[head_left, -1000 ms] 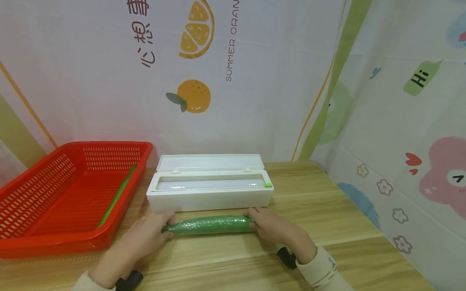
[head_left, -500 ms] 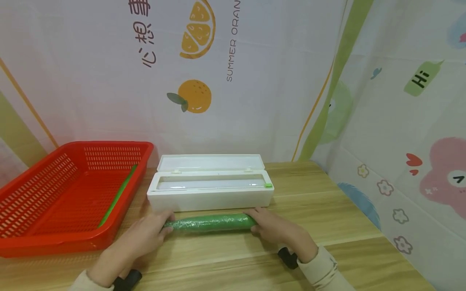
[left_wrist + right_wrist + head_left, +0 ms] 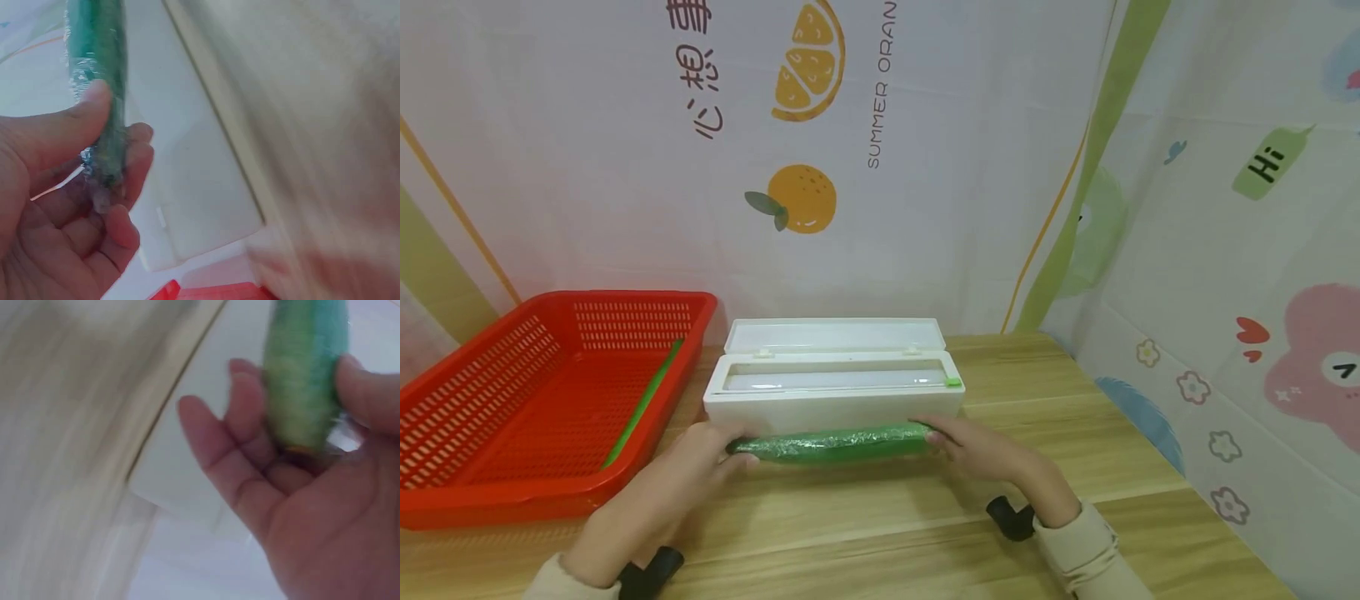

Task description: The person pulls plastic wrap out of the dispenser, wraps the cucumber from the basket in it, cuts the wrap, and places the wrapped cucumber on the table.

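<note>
A long green cucumber wrapped in clear cling film is held level, just in front of a white cling film dispenser. My left hand pinches its left end; in the left wrist view the thumb lies along the film with fingers behind. At the other end, my right hand grips the cucumber between thumb and fingers, and the right wrist view shows its paler tip near the palm. The dispenser's lid is raised, showing a pale roll inside.
To the left stands a red plastic basket with a long thin green thing along its inner right side. Everything rests on a wooden table. A printed white cloth hangs behind and to the right.
Both hands have raised the wrapped cucumber and moved it away from me, so that it now overlaps the dispenser's lower front. The dispenser and basket have stayed put.
</note>
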Available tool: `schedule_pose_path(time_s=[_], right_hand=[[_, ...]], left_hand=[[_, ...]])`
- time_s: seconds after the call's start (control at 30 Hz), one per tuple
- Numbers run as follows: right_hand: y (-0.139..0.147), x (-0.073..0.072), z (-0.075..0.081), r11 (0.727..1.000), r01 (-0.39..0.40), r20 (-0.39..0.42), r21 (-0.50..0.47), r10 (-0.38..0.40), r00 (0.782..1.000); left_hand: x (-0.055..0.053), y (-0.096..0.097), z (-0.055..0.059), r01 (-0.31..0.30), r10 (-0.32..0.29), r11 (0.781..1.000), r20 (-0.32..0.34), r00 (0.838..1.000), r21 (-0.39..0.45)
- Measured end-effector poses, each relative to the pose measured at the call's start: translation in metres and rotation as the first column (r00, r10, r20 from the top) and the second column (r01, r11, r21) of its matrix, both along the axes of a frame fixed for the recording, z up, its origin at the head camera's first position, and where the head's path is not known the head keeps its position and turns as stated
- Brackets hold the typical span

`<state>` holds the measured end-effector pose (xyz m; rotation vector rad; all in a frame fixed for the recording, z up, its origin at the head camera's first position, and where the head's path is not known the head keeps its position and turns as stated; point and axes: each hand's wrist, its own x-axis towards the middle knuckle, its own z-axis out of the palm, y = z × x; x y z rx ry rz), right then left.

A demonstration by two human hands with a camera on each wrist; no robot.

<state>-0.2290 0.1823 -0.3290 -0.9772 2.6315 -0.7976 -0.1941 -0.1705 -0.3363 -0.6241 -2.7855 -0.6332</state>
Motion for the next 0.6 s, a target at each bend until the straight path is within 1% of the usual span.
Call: schedule_pose_path(time_s=[0.07,0.1,0.13,0.2,0.23,0.3,0.33,0.37,0.4,0.43,0.5,0.53,0.6], right_hand=[[0.002,-0.001,0.002,1.0,0.014,-0.017,-0.025,-0.014,1.0],[0.002,-0.002,0.003,0.999,0.025,-0.027,-0.039,-0.026,0.999],[0.003,-0.002,0.005,0.998,0.026,-0.035,-0.063,-0.028,0.999],[0.003,-0.001,0.008,0.994,0.038,-0.038,-0.105,-0.043,0.998],[0.002,-0.001,0.009,0.991,0.051,-0.038,-0.122,-0.056,0.998],[0.002,0.0,0.012,0.985,0.084,-0.039,-0.151,-0.091,0.995],[0.002,0.0,0.013,0.982,0.108,-0.04,-0.157,-0.115,0.993],[0.003,0.001,0.014,0.978,0.131,-0.039,-0.161,-0.139,0.989],[0.003,0.001,0.014,0.975,0.149,-0.044,-0.167,-0.158,0.986],[0.004,0.001,0.015,0.971,0.164,-0.044,-0.171,-0.174,0.984],[0.005,0.001,0.016,0.966,0.172,-0.044,-0.192,-0.184,0.982],[0.005,0.001,0.016,0.965,0.167,-0.045,-0.203,-0.18,0.983],[0.006,0.001,0.018,0.964,0.143,-0.047,-0.226,-0.157,0.986]], left_hand=[[0.0,-0.002,0.003,0.037,-0.037,0.999,-0.101,0.994,0.0],[0.0,-0.003,0.004,0.055,-0.055,0.998,-0.156,0.986,-0.004],[0.001,-0.004,0.005,0.076,-0.076,0.997,-0.212,0.974,-0.005],[0.001,-0.004,0.007,0.127,-0.116,0.992,-0.32,0.94,0.013],[0.001,-0.005,0.008,0.147,-0.129,0.989,-0.361,0.924,0.023],[0.001,-0.004,0.01,0.167,-0.135,0.985,-0.411,0.901,0.042],[0.002,-0.004,0.011,0.173,-0.136,0.984,-0.425,0.895,0.051],[0.002,-0.004,0.012,0.173,-0.133,0.983,-0.431,0.893,0.055],[0.003,-0.004,0.013,0.165,-0.128,0.985,-0.426,0.896,0.052],[0.004,-0.003,0.015,0.155,-0.122,0.987,-0.413,0.902,0.047],[0.006,-0.003,0.017,0.139,-0.112,0.989,-0.387,0.915,0.043],[0.007,-0.003,0.018,0.134,-0.107,0.99,-0.371,0.922,0.046],[0.009,-0.003,0.021,0.116,-0.089,0.991,-0.318,0.944,0.068]])
